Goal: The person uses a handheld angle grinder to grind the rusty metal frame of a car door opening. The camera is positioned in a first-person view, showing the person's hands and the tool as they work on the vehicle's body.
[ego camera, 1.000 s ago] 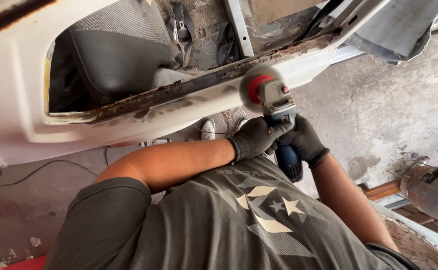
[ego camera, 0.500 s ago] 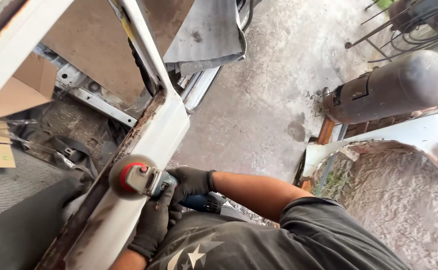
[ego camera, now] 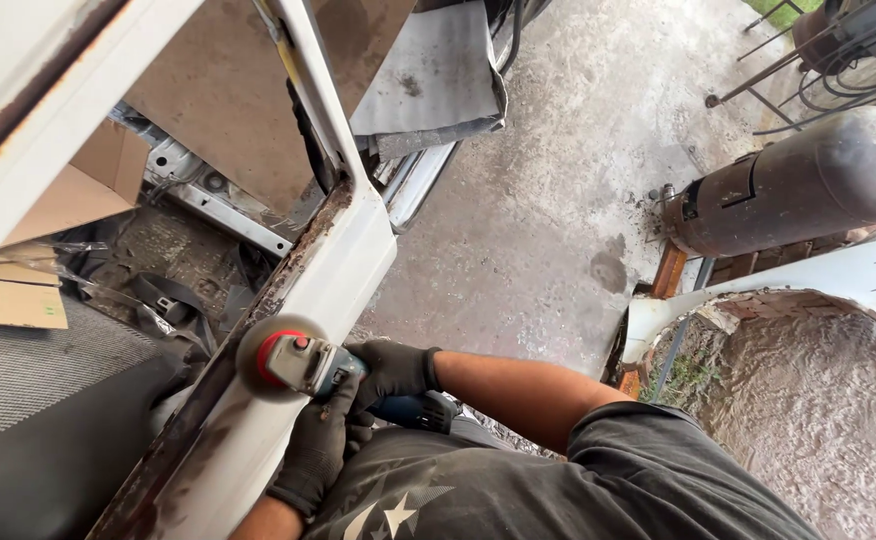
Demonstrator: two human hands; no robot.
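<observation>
Noted angle grinder (ego camera: 308, 368) at lower left of frame, with its round disc (ego camera: 254, 342) laid against the rusted seam (ego camera: 293, 280) of a white car sill (ego camera: 343, 270). Found both hands gloved in black and closed firmly round the tool. Recorded right hand (ego camera: 395, 370) wrapped about the blue body just behind the metal head, forearm entering from right of frame. Recorded left hand (ego camera: 316, 455) clasped beneath and behind the head, coming up from the bottom edge (fingertips hidden under the tool). Could not tell whether a side handle was fitted.

Judged the grinder fairly heavy, rigid and prone to kick at the disc; best held as seen, on body and neck, well clear of the wheel. Placed the disc ahead of both grips, toward upper left. Observed a rusty cylinder (ego camera: 798, 185) at upper right, well apart.
</observation>
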